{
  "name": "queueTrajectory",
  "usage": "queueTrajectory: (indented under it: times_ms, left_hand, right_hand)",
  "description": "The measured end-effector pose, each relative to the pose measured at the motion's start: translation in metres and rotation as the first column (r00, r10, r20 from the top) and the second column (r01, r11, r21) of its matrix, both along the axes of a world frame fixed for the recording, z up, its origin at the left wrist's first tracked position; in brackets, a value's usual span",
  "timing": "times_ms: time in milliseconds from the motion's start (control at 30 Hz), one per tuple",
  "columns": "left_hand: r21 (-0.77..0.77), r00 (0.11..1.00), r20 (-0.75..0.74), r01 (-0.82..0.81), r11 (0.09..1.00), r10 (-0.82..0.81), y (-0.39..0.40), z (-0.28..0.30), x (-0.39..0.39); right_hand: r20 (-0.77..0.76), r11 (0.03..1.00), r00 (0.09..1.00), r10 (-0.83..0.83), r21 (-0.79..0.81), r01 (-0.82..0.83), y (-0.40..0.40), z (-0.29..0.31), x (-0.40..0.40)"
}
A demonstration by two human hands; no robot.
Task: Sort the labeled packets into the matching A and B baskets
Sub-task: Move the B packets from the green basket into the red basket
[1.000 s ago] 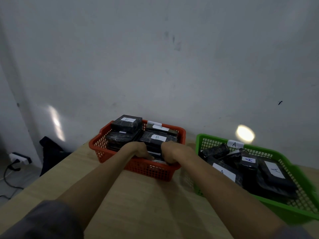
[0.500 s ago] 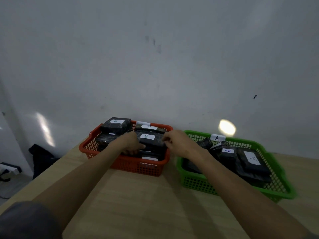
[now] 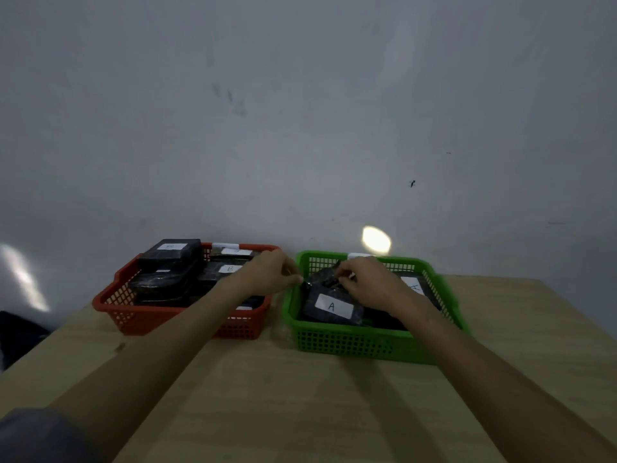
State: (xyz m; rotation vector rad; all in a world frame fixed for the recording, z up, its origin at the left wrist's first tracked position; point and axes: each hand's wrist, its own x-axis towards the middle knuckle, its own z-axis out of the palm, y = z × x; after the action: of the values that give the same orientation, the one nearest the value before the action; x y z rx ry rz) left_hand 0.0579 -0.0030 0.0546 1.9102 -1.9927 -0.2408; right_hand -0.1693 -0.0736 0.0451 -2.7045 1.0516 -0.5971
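1. A wooden table [image 3: 334,402] stands against a grey wall [image 3: 300,128]; two plastic baskets sit side by side at the far edge of the table, close to the wall.
2. The red basket [image 3: 140,317] is on the left. It holds dark packets with white labels; one label shows the letter B [image 3: 230,269]. A tall packet [image 3: 170,253] lies on top of the pile at the far left corner of this basket.
3. The green basket [image 3: 350,342] is on the right, just beside the red one. At its near left side lies a dark packet with label A [image 3: 330,307], flat with the label up. A second label with A [image 3: 414,285] shows at the right side, partly behind the wrist.
4. The left hand [image 3: 272,274] is over the right far part of the red basket, and its fingers reach to the left rim of the green basket. The fingers are curled, and their tips meet the edge of a crumpled dark packet [image 3: 322,279].
5. The right hand [image 3: 369,279] is over the middle of the green basket. Its fingers are bent and pinch the same crumpled packet from the right side.
6. This packet is inside the green basket, in the far left part, above the packet with label A. Its own label cannot be seen.
7. A dark sleeve [image 3: 40,436] shows at the lower left corner of the view.
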Motion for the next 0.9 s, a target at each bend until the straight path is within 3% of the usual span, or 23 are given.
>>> queueTrajectory:
  times_ms: [167, 467, 767, 900]
  left_hand:
    - [0.02, 0.994, 0.009, 0.11, 0.994, -0.111, -0.014, -0.022, -0.035]
    - [-0.066, 0.994, 0.053, 0.096, 0.993, -0.092, -0.036, -0.056, -0.063]
    - [-0.24, 0.999, 0.024, -0.026, 0.971, 0.033, -0.067, -0.067, -0.128]
    - [-0.171, 0.989, -0.045, -0.145, 0.974, 0.14, -0.085, -0.08, -0.145]
  right_hand:
    - [0.124, 0.987, 0.982, -0.143, -0.051, 0.15, -0.002, -0.023, -0.048]
    - [0.272, 0.875, 0.846, -0.459, -0.026, 0.483, -0.011, -0.064, -0.092]
    - [0.179, 0.751, 0.732, -0.657, 0.081, 0.655, -0.019, -0.073, -0.092]
    - [0.107, 0.736, 0.729, -0.676, 0.057, 0.675, -0.024, -0.075, -0.088]
